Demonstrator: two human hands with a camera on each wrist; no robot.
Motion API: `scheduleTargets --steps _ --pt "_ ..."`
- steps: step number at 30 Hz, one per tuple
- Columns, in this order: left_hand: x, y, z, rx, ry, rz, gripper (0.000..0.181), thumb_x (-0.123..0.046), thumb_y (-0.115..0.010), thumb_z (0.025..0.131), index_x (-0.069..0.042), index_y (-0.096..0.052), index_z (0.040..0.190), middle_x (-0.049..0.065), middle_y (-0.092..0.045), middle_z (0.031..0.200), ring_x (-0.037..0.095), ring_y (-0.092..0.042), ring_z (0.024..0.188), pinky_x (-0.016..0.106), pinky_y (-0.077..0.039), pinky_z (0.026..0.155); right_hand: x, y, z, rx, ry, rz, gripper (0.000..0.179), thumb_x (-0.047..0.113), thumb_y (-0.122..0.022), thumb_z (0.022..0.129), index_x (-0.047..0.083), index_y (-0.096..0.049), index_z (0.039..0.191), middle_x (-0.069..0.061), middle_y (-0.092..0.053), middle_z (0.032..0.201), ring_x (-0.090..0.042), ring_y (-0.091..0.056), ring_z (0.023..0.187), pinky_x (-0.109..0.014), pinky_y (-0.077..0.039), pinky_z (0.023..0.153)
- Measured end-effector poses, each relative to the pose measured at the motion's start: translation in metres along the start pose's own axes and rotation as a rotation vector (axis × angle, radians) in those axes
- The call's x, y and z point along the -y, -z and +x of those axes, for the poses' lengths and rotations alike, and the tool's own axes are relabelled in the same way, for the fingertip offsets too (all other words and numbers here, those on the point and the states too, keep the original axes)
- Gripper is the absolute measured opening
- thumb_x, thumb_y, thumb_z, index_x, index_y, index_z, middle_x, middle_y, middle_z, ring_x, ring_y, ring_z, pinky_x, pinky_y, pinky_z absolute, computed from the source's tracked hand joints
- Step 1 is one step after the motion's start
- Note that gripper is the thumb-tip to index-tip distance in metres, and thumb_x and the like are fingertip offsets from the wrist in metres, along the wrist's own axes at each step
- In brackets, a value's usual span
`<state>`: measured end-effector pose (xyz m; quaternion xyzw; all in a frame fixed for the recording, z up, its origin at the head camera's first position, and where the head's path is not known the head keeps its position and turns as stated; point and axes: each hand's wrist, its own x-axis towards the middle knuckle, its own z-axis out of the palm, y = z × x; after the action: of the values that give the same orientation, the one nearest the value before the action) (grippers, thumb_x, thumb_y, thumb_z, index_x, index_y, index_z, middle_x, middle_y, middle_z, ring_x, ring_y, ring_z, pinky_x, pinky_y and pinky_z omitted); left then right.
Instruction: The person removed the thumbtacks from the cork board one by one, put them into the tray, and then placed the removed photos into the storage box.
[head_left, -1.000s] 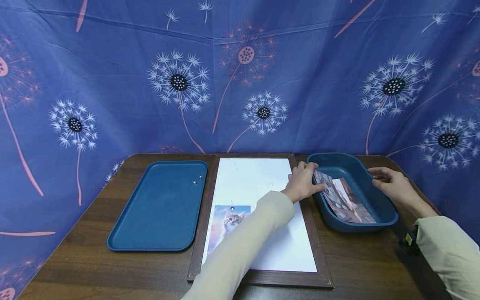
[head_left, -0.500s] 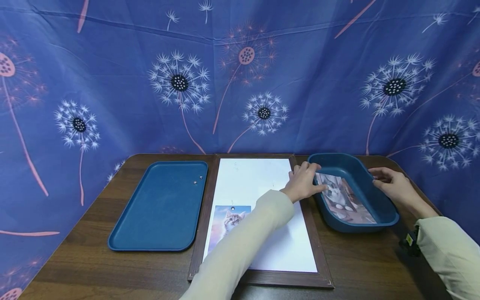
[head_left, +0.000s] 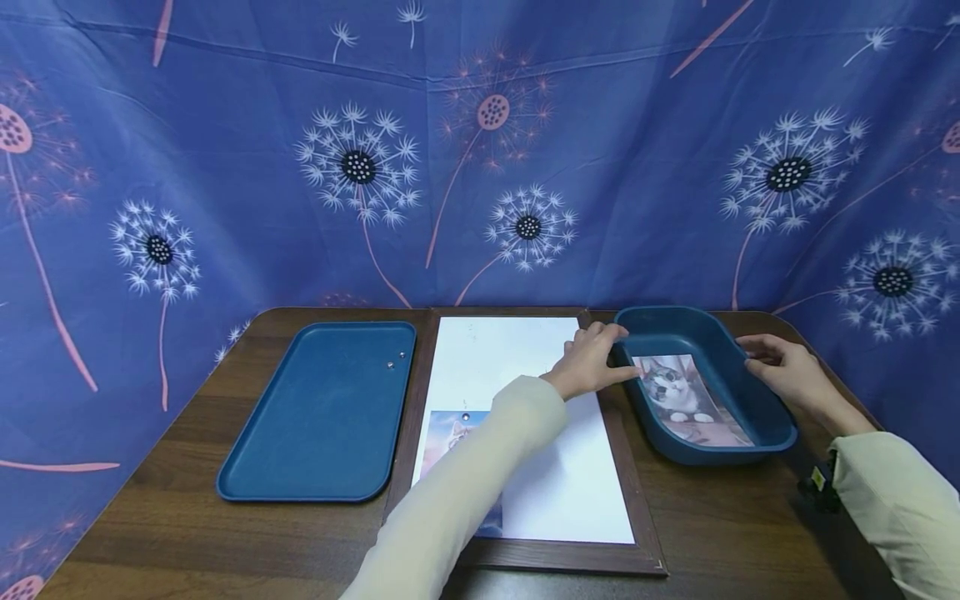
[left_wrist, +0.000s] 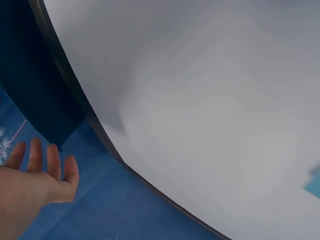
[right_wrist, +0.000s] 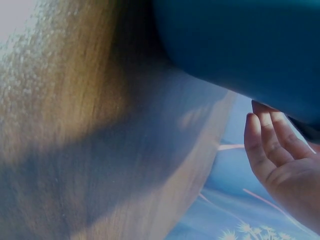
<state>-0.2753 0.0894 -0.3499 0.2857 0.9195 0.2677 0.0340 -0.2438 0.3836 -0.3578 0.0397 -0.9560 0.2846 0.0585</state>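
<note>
A blue bin (head_left: 660,446) stands at the right with cat photos (head_left: 678,392) lying in it. The top one shows a grey-and-white cat. My left hand (head_left: 588,362) hovers at the bin's left rim, fingers spread and holding nothing; its thumb tip overlaps the rim close to the photo's corner. In the left wrist view the same hand (left_wrist: 35,185) has loosely bent fingers with nothing in them. At the opposite rim rests my right hand (head_left: 795,383). The right wrist view has its nearly straight fingers (right_wrist: 272,135) touching the bin's outer wall; its thumb is mostly hidden there.
A brown-framed whiteboard (head_left: 510,358) lies left of the bin. On it, a kitten photo (head_left: 442,437) under a small round magnet (head_left: 466,417) is partly covered by my left sleeve. Farther left is a blue tray (head_left: 315,417) with two small magnets (head_left: 390,365). A dandelion-patterned curtain (head_left: 480,167) hangs behind.
The top photo, tilted up at the left rim earlier, has settled flat in the bin with its cat showing. My left hand has let go and drawn slightly left. The right hand has stayed put.
</note>
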Motion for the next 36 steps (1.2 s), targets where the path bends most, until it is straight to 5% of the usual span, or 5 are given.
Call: scheduleTargets --steps 6,10,13,36 --pt "0.013 0.005 -0.005 0.020 -0.018 -0.003 0.056 -0.043 -0.060 0.085 -0.019 -0.042 0.132 0.000 -0.049 0.124 0.020 -0.044 0.111 0.039 -0.035 0.093 0.002 0.002 -0.002 -0.004 0.012 0.007 0.036 0.012 -0.048 0.093 -0.009 -0.047 0.123 -0.032 -0.054 0.110 0.020 -0.038 0.072 -0.017 -0.042 0.058" --pt "0.022 0.007 -0.009 0.020 -0.027 -0.019 0.055 -0.040 -0.061 0.085 -0.017 -0.043 0.131 0.003 -0.051 0.125 0.022 -0.044 0.111 0.041 -0.034 0.092 0.002 0.000 -0.002 -0.008 0.009 -0.005 0.035 0.011 -0.048 0.093 -0.009 -0.047 0.122 -0.033 -0.054 0.110 -0.012 -0.058 0.081 -0.019 -0.043 0.058" --pt "0.028 0.010 -0.013 0.024 -0.021 -0.009 0.053 -0.039 -0.061 0.085 -0.017 -0.043 0.130 0.003 -0.052 0.124 0.022 -0.045 0.111 0.041 -0.034 0.093 0.003 0.000 -0.003 -0.007 0.008 -0.009 0.036 0.010 -0.048 0.093 -0.009 -0.046 0.123 -0.033 -0.053 0.111 -0.041 -0.054 0.092 -0.023 -0.044 0.060" --pt "0.072 0.038 -0.047 0.070 -0.013 0.047 0.053 -0.035 -0.059 0.087 -0.016 -0.041 0.133 0.003 -0.051 0.124 0.024 -0.045 0.114 0.044 -0.032 0.094 0.024 0.001 -0.007 -0.038 0.023 -0.024 0.040 0.014 -0.049 0.093 -0.010 -0.043 0.124 -0.034 -0.048 0.117 -0.048 -0.049 0.102 -0.056 -0.043 0.077"
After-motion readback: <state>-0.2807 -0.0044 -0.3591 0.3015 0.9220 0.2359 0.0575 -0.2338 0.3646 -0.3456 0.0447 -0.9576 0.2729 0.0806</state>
